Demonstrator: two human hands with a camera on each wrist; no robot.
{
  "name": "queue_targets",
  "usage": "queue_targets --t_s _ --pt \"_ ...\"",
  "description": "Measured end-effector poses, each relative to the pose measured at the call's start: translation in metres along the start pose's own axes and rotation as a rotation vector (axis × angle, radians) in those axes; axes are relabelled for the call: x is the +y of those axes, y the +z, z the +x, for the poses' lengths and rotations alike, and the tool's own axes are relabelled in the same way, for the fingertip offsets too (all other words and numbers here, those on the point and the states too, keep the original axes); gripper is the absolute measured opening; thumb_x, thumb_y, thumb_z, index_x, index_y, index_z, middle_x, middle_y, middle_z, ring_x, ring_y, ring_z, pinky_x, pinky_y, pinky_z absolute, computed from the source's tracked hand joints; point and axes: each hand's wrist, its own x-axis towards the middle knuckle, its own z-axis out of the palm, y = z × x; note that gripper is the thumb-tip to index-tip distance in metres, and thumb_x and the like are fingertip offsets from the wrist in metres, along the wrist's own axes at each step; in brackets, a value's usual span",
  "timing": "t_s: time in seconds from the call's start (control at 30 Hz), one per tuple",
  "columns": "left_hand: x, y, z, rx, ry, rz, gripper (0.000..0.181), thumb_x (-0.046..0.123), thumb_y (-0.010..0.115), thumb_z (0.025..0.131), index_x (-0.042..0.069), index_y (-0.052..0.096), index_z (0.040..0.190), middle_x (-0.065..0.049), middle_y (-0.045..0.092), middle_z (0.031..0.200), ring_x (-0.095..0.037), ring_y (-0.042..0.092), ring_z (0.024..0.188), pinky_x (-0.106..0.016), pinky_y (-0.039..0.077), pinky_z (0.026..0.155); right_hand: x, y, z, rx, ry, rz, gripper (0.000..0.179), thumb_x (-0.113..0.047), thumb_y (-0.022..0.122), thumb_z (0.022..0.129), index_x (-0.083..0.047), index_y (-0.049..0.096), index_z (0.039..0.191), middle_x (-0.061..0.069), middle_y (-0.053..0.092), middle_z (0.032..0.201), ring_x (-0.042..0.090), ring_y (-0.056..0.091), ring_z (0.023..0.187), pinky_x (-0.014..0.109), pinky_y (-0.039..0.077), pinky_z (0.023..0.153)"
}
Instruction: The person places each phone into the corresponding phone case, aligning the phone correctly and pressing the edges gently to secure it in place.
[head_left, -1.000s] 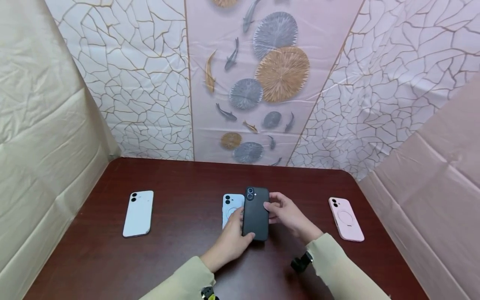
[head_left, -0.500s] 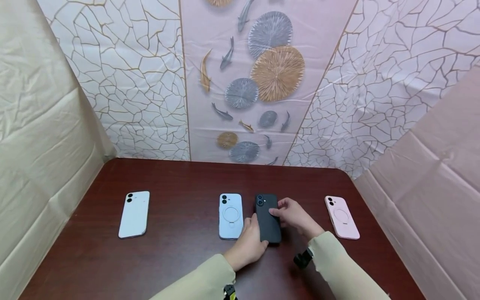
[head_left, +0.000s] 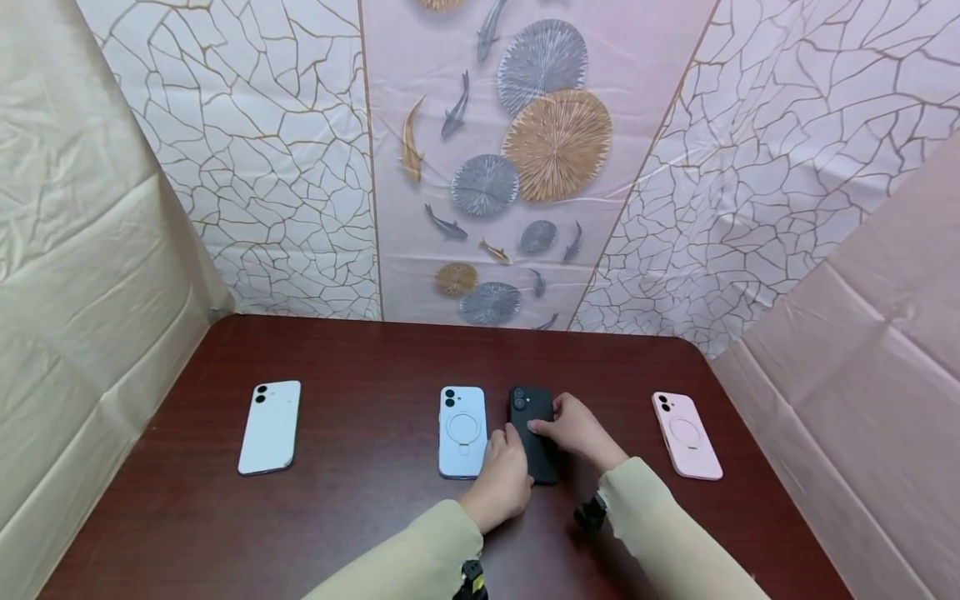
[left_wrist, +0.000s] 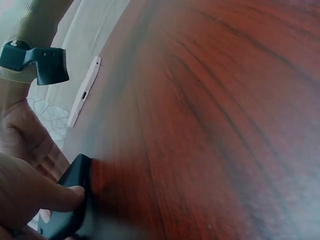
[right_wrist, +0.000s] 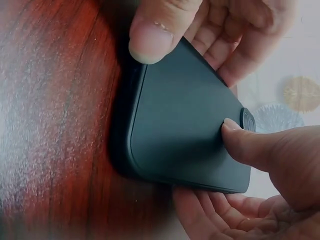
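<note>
The step in hand looks to be laying the black phone [head_left: 538, 457] on the table [head_left: 360, 521], with its camera side up and its camera end pointing far. It is right of centre, just beside the blue phone [head_left: 462, 454]. The white phone [head_left: 270, 429] lies well apart to the left and the pink phone [head_left: 686, 437] to the right.

Both hands grip the black phone. The right hand [head_left: 581, 431] pinches the right edge towards the far end, its thumb on the back and its other fingers bent at the edge and partly underneath. The left hand [head_left: 504, 482] holds the near left corner under its thumb, with its fingers along the left side. Both forearms reach in from the near side, converging on the phone.

Whether the phone lies fully flat I cannot tell. The next move would seem to call for squaring it with the blue phone, easing the right fingers out from beneath and releasing both grips without nudging it.
</note>
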Motion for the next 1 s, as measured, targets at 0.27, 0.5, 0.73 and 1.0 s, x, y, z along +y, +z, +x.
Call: queue_targets --t_s 0.27,0.5,0.73,1.0 --pt "0.003 0.001 0.003 0.016 0.019 0.153 0.079 0.027 0.079 0.081 -0.018 0.041 0.135 -0.029 0.042 0.118 -0.035 0.045 0.110 -0.038 0.042 0.095 0.005 0.004 0.003 -0.011 -0.057 -0.131 0.045 -0.030 0.077 0.084 0.003 0.051 0.100 0.011 0.055 0.082 0.022 0.052 0.070 0.032 0.045 0.062" --pt "-0.002 -0.005 0.009 -0.034 -0.024 0.095 0.077 0.030 0.077 0.084 -0.012 0.041 0.139 -0.028 0.041 0.127 -0.034 0.045 0.117 -0.037 0.045 0.093 -0.002 0.003 0.009 -0.013 -0.042 -0.192 0.048 -0.033 0.080 0.081 0.001 0.051 0.100 0.010 0.055 0.080 0.022 0.052 0.069 0.033 0.045 0.061" --pt "-0.003 -0.005 0.011 -0.020 -0.009 0.130 0.078 0.032 0.081 0.080 -0.013 0.047 0.134 -0.026 0.045 0.120 -0.033 0.049 0.110 -0.038 0.047 0.090 -0.002 0.001 0.015 -0.063 0.006 -0.153 0.052 -0.030 0.083 0.078 0.003 0.050 0.101 0.013 0.054 0.080 0.023 0.057 0.063 0.032 0.051 0.055" --pt "-0.003 -0.005 0.011 -0.030 0.008 0.140 0.079 0.033 0.080 0.081 -0.013 0.046 0.134 -0.026 0.044 0.120 -0.032 0.049 0.109 -0.037 0.047 0.090 -0.001 -0.001 0.018 -0.101 0.024 -0.120 0.051 -0.028 0.082 0.079 0.003 0.049 0.101 0.014 0.054 0.084 0.023 0.060 0.065 0.036 0.056 0.059"
